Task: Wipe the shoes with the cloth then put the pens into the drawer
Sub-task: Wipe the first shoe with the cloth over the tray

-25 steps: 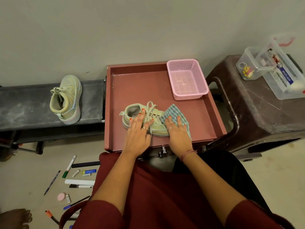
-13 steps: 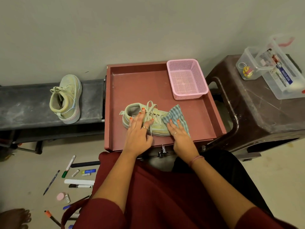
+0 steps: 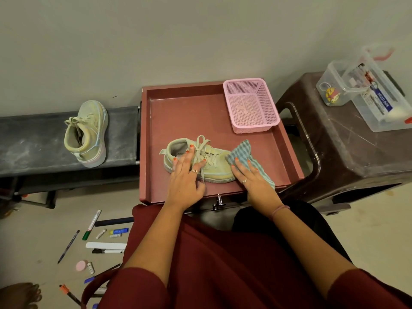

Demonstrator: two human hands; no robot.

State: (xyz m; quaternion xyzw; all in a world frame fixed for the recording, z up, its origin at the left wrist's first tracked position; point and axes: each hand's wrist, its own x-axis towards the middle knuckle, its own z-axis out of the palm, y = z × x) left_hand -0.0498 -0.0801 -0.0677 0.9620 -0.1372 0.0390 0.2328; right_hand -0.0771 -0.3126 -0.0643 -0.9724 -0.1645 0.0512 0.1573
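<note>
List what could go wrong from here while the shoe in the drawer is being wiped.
1. The loose laces lie beside the cloth; the right hand may snag them while wiping.
2. The left hand only presses flat on the shoe, so it might slide in the drawer.
3. Pens lie scattered on the floor by the person's legs and could be kicked.

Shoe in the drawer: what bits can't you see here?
Head view only:
- Shoe: its toe is hidden under the cloth and right hand; the near side is covered by the left hand.
- Pens: some are hidden behind the knee.
- Box: small print is too small to read.
</note>
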